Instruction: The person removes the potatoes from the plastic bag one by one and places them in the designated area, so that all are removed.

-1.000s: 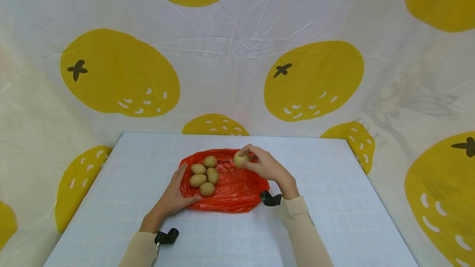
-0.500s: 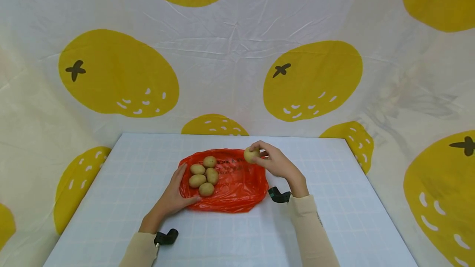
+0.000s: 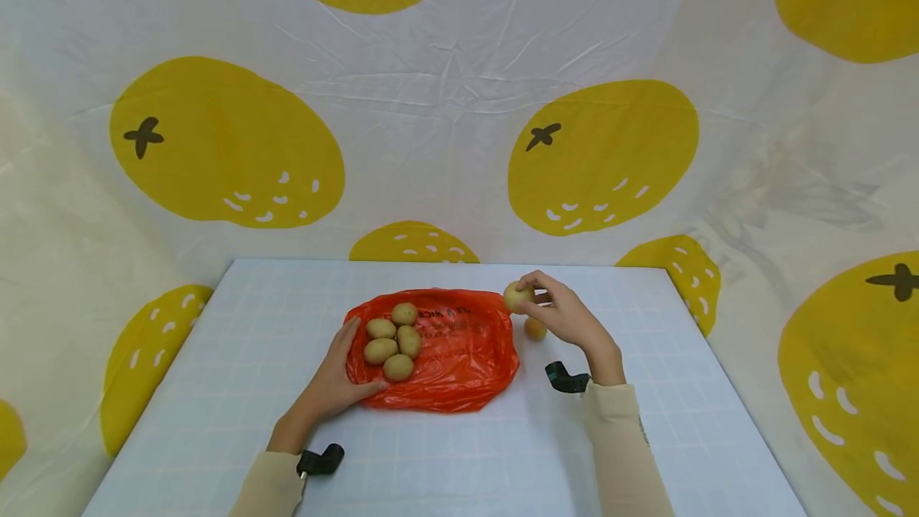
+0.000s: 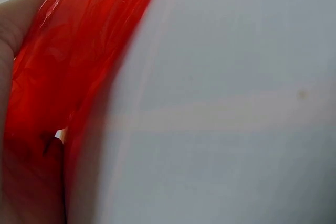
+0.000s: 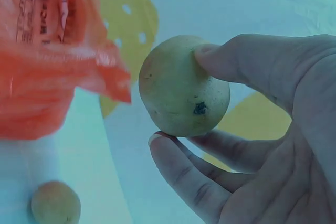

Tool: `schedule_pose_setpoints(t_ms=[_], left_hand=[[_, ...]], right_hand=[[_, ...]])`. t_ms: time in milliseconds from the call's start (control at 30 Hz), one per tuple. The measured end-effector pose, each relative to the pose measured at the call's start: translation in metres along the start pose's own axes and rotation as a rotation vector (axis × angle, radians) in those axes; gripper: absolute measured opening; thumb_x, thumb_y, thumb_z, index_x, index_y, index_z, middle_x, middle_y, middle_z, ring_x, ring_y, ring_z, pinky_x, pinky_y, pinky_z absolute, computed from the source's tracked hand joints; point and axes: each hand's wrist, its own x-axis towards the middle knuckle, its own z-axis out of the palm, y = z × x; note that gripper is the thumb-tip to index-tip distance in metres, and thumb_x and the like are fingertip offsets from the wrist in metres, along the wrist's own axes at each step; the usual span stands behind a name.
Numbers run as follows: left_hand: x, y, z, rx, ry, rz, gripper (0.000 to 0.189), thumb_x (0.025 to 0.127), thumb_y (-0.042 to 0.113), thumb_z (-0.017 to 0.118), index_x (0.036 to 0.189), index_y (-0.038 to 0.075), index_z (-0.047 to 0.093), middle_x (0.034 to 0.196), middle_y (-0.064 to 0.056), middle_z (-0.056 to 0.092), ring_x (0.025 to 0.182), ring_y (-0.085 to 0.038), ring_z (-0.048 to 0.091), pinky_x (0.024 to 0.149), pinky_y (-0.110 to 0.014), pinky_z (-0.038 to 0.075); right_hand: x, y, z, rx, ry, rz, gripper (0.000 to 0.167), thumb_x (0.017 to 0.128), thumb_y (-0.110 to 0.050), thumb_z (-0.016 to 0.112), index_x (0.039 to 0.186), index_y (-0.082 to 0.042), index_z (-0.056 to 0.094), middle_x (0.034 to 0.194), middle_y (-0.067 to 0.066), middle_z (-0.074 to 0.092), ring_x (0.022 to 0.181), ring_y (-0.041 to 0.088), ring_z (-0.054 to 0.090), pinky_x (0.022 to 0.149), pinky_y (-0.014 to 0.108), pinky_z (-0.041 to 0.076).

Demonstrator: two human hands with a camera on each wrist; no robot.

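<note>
A red plastic bag [image 3: 459,349] lies on the table, with several potatoes [image 3: 381,352] gathered at its left side. My left hand [image 3: 332,373] holds the bag's left edge, fingers along the side and thumb on the near edge. In the left wrist view, the red plastic covers part of that hand. My right hand [image 3: 567,319] pinches one potato [image 5: 184,87], marked with a dark spot, between thumb and fingertips. It is raised near the bag's far right corner. Below that hand, a small round yellow-orange thing [image 3: 535,329] sits on the table, resembling an apricot.
The table [image 3: 287,294] wears a pale checked cover. Behind it hangs a white cloth [image 3: 431,166] printed with big yellow fruit. Dark cameras are strapped to both wrists.
My right hand has carried the potato rightward, from over the bag to just past its far right edge. The small round yellow-orange thing has come into view. My left hand stays put.
</note>
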Motion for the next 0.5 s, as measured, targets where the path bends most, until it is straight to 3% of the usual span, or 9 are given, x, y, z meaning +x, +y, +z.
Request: schedule_pose_setpoints(t_ms=[300,500], left_hand=[[0.000,0.000,-0.001,0.003,-0.001,-0.004,0.125,0.076,0.051,0.088,0.165,0.010,0.010,0.170,-0.020,0.014,0.154,-0.046,0.020,0.116,-0.073,0.027],[0.001,-0.001,0.000,0.012,-0.005,-0.004,0.125,0.077,0.050,0.088,0.166,0.010,0.010,0.170,-0.021,0.014,0.155,-0.046,0.019,0.117,-0.073,0.026]], right_hand=[[-0.012,0.020,-0.012,-0.024,0.057,0.081,0.028,0.100,-0.026,0.068,0.123,-0.014,0.055,0.136,0.014,0.061,0.119,0.040,0.062,0.099,0.055,0.056],[-0.016,0.031,-0.014,-0.005,0.072,0.073,0.035,0.099,-0.023,0.070,0.128,-0.008,0.055,0.133,0.019,0.062,0.118,0.042,0.064,0.100,0.056,0.055]])
